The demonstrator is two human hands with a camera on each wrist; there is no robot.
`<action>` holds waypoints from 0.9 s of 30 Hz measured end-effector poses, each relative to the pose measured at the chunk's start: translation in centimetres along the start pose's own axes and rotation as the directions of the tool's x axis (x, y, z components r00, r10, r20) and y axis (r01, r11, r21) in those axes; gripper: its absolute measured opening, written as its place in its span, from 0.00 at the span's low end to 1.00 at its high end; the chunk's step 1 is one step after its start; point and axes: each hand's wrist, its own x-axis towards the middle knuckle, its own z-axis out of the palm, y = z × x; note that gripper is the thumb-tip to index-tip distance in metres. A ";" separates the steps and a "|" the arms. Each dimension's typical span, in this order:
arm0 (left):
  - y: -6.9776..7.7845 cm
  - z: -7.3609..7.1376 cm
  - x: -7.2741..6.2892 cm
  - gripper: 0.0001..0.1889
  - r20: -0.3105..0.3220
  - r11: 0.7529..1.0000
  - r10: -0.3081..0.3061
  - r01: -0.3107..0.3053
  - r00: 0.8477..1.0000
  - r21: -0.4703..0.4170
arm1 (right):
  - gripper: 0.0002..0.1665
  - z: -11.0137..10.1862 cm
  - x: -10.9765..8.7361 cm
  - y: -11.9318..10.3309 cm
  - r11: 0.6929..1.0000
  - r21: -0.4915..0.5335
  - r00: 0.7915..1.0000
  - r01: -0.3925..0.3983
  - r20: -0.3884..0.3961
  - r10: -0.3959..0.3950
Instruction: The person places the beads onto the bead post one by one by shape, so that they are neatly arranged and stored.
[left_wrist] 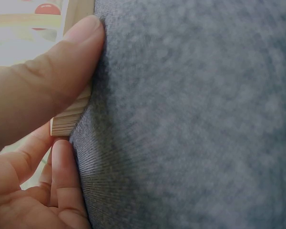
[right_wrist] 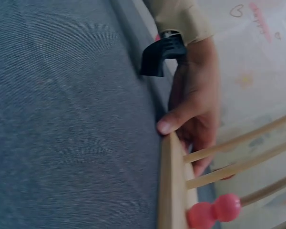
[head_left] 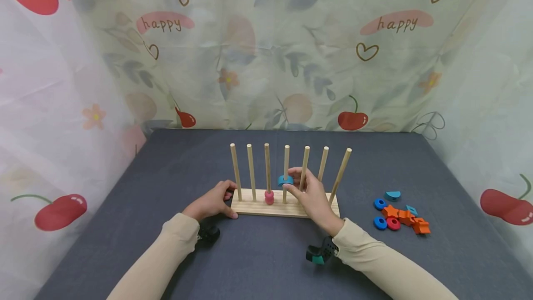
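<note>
My right hand (head_left: 311, 196) pinches the blue piece (head_left: 284, 181) around the middle peg (head_left: 286, 161); my left hand (head_left: 213, 201) grips the base (head_left: 251, 208) at nine o'clock. Threading appears in hand; next calls for level lowering.

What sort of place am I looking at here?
Probably a small tabletop spot, screened off for play or filming: cloth printed with cherries and "happy" backs and flanks a dark table that holds a wooden peg board and colourful loose pieces.
</note>
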 end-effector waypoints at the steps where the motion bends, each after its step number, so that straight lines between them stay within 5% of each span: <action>1: 0.0 0.0 0.0 0.39 0.000 1.000 -0.001 0.001 1.000 0.000 | 0.19 0.1 -0.1 0.2 1.000 0.000 1.000 -0.006 0.001 0.006; 10: 0.1 0.1 0.0 0.40 -0.010 1.000 0.005 -0.005 1.000 0.008 | 0.19 1.1 -0.6 2.0 0.995 0.032 0.996 -0.091 0.030 0.090; 22: 0.1 -0.1 -0.4 0.39 0.007 0.998 0.063 -0.063 0.998 -0.004 | 0.20 1.7 -0.9 3.1 0.995 0.062 0.996 -0.082 0.043 0.080; 27: 0.1 0.1 -0.2 0.40 -0.003 1.000 0.028 -0.028 1.000 -0.011 | 0.21 2.0 -0.9 3.4 0.991 0.094 0.994 -0.099 0.050 0.095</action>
